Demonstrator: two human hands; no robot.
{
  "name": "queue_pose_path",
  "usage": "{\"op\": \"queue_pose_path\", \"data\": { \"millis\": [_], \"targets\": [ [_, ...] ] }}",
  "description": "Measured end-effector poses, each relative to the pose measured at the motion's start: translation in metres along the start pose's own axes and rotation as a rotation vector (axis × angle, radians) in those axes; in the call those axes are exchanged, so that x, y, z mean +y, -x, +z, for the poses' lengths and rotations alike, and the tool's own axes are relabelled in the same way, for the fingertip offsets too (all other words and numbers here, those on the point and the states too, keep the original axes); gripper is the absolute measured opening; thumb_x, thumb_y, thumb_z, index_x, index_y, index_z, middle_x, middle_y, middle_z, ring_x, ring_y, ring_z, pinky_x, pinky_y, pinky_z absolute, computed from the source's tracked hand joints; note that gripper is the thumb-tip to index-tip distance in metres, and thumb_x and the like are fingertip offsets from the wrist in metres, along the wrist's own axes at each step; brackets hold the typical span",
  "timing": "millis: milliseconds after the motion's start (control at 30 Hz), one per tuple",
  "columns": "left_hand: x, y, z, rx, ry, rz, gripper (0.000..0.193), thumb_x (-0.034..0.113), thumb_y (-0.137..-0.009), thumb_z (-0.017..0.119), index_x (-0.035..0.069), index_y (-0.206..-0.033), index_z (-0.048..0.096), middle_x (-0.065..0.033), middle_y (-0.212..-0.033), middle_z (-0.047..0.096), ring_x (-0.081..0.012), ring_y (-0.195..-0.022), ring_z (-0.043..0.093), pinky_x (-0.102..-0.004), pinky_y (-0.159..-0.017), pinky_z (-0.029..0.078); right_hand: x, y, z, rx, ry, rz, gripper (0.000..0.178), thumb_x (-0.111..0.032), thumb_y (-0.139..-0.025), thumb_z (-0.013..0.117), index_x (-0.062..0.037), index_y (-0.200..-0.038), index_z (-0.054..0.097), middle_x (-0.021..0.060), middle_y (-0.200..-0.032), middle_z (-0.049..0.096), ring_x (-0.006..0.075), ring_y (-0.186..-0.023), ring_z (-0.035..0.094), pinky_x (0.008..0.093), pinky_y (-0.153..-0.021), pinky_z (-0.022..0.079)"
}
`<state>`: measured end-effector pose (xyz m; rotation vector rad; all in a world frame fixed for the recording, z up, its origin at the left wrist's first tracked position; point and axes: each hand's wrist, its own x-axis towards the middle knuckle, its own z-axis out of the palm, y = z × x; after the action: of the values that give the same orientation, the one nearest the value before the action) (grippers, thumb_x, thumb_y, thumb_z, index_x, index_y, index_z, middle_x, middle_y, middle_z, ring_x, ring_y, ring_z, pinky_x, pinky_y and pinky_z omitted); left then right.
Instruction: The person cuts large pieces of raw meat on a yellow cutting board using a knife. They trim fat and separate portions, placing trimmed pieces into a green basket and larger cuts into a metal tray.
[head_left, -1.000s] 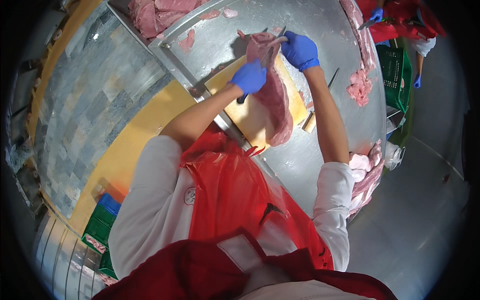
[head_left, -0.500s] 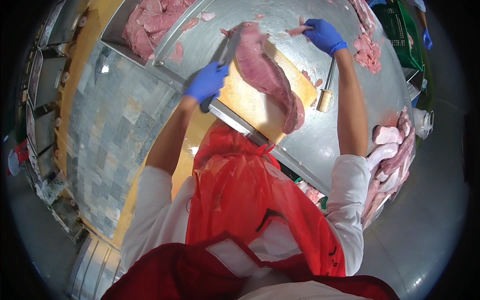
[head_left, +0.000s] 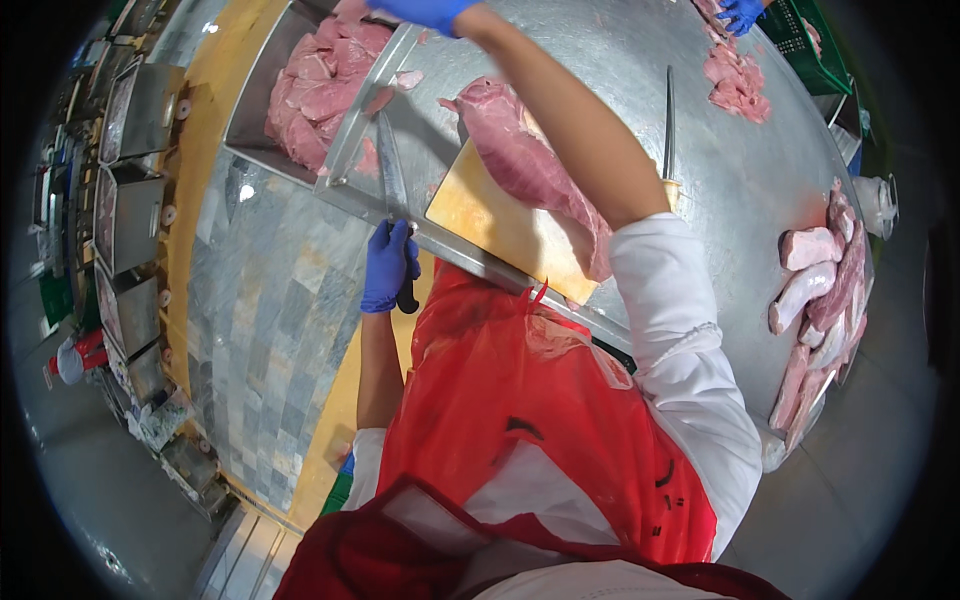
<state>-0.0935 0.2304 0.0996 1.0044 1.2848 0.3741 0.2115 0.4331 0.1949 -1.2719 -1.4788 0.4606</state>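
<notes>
My left hand (head_left: 388,268), in a blue glove, is wrapped round the black handle of a knife (head_left: 392,170), its blade pointing away from me over the table's edge. My right hand (head_left: 425,12), gloved too, reaches across to the far left above the table, near a metal bin (head_left: 238,125) of pink meat pieces (head_left: 320,90). The upper picture edge cuts off its fingers, so whether it holds anything is hidden. A long cut of meat (head_left: 515,150) lies over a yellow cutting board (head_left: 470,205), partly behind my right forearm.
A sharpening steel (head_left: 669,120) lies right of my forearm on the metal table (head_left: 720,230). Small meat pieces (head_left: 738,85) lie at the far right, near a co-worker's blue-gloved hand (head_left: 740,14) and a green crate (head_left: 808,45). More long cuts (head_left: 825,300) are piled at the right edge.
My right hand has swung from the right side of the board to the far left. My left hand has drawn the knife back from the long cut, toward me and left.
</notes>
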Motion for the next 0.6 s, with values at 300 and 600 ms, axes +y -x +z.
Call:
{"op": "queue_pose_path", "data": {
  "millis": [300, 600],
  "targets": [
    [0.012, -0.097, -0.027, -0.212, -0.144, 0.018, 0.022, 0.027, -0.101, 0.054, 0.006, -0.098, 0.053, -0.0005, -0.062, 0.048, -0.0099, -0.044, 0.046, -0.027, -0.04, 0.04, 0.109, 0.199, -0.097, -0.139, 0.832, 0.581, 0.059, -0.036, -0.077, 0.073, 0.0024, -0.12, 0.06, 0.0253, -0.106, 0.068, 0.0324, -0.098, 0.069, 0.0405, -0.092, 0.052],
    [0.129, -0.153, 0.059, -0.628, -0.446, 0.035, 0.028, 0.026, -0.099, 0.053, 0.0, -0.108, 0.052, -0.0073, -0.075, 0.058, -0.0128, -0.056, 0.055, -0.0287, -0.046, 0.047, 0.113, 0.207, -0.048, -0.197, 0.386, 1.176, 0.051, -0.046, -0.076, 0.069, -0.0027, -0.103, 0.072, 0.0206, -0.104, 0.071, 0.0326, -0.096, 0.069, 0.0381, -0.086, 0.053]
  ]
}}
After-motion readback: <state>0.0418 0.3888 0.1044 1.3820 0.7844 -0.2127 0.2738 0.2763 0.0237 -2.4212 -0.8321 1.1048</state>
